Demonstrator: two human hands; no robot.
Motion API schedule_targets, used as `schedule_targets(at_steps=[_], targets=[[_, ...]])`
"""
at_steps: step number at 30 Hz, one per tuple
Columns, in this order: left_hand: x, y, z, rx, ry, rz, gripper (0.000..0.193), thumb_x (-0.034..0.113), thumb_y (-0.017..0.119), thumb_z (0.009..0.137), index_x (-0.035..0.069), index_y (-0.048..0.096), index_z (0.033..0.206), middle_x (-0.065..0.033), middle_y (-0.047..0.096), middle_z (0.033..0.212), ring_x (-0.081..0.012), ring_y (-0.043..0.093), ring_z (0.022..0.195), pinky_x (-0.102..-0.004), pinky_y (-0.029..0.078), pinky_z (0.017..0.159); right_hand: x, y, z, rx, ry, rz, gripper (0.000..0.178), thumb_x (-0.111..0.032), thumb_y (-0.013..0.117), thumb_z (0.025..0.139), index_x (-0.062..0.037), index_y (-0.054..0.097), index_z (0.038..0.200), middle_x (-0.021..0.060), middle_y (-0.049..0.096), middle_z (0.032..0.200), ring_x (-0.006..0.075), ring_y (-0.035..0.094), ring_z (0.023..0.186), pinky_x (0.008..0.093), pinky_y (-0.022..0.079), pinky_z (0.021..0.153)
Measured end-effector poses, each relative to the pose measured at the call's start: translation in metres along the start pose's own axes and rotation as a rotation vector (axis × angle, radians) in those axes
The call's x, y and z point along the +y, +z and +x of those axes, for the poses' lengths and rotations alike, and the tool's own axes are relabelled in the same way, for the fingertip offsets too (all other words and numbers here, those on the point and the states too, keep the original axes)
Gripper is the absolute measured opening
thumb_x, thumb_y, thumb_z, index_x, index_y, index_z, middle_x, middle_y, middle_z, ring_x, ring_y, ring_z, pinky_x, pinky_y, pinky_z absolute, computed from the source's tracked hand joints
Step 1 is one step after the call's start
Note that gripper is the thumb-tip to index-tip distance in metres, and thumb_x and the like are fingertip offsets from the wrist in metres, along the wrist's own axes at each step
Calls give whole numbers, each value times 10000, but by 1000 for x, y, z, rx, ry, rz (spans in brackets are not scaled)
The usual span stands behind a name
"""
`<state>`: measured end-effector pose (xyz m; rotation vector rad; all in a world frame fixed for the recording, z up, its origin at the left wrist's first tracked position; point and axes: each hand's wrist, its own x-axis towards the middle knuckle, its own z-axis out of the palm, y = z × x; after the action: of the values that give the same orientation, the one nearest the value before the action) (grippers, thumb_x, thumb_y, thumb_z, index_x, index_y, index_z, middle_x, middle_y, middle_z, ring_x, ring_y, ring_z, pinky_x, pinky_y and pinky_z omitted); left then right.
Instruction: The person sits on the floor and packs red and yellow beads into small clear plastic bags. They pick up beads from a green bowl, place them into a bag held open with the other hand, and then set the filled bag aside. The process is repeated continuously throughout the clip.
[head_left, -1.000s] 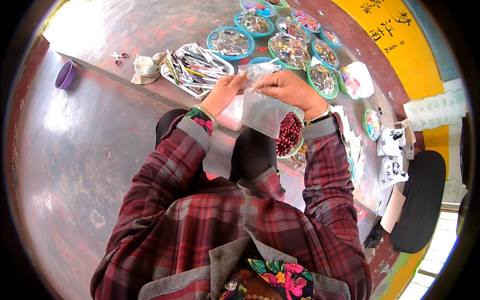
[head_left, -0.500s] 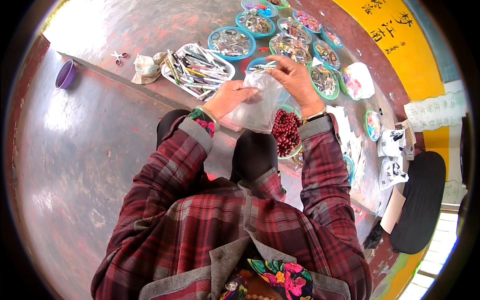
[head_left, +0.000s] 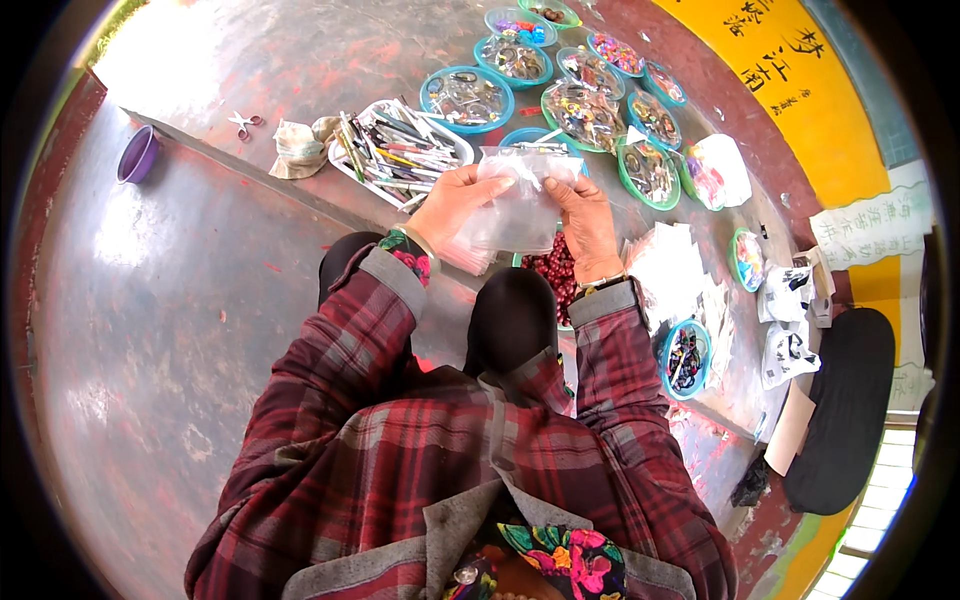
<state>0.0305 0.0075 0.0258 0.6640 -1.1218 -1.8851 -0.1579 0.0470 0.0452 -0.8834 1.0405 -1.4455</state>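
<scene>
The clear plastic bag [head_left: 518,228] hangs in the upper middle of the frame, between two bare hands and above the person's knees. From where I stand, the left hand [head_left: 450,208] pinches its left side between thumb and fingers, and the right hand [head_left: 588,222] nips its upper right edge the same way. To handle it well, I'd say, pinch lightly and evenly near the edges — thin film like this would likely crease or cling if tugged on one side only. It looks flat, slightly cloudy and see-through, with a bright whitish patch near its top; whether anything lies inside, I cannot tell. Just beside its lower left is a pinkish stack [head_left: 466,256], and by its lower right, dark red beads [head_left: 552,277] show partly behind the right hand. Farther out, pens [head_left: 405,150] fill a white tray [head_left: 356,180] left of the bag — and a blue bowl [head_left: 425,100] of small packets sits near the top. Scissors [head_left: 243,125] lie toward the upper left.
</scene>
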Motion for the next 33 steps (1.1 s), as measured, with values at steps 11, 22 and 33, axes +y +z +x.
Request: schedule_targets(at_steps=[11, 22, 33], targets=[[7, -5, -2, 132, 50, 107, 154, 158, 595, 853, 13, 627, 892, 29, 577, 772, -18, 435, 600, -162, 352, 538, -1, 2, -11, -2, -70, -198, 152, -94, 633, 798, 2, 664, 912, 55, 672, 803, 88, 574, 679, 225, 424, 642], [14, -14, -2, 117, 25, -114, 311, 214, 588, 852, 45, 556, 1111, 12, 604, 928, -28, 529, 855, -162, 268, 478, -4, -13, -9, 69, -76, -160, 141, -107, 613, 817, -16, 657, 915, 72, 664, 789, 85, 545, 691, 219, 381, 637], [3, -19, 3, 77, -125, 196, 165, 141, 603, 824, 61, 626, 966, 49, 588, 848, -17, 488, 691, -177, 366, 530, -9, -9, 4, 61, -24, -79, 164, -97, 587, 839, -7, 625, 970, 66, 656, 853, 119, 597, 787, 231, 431, 657]])
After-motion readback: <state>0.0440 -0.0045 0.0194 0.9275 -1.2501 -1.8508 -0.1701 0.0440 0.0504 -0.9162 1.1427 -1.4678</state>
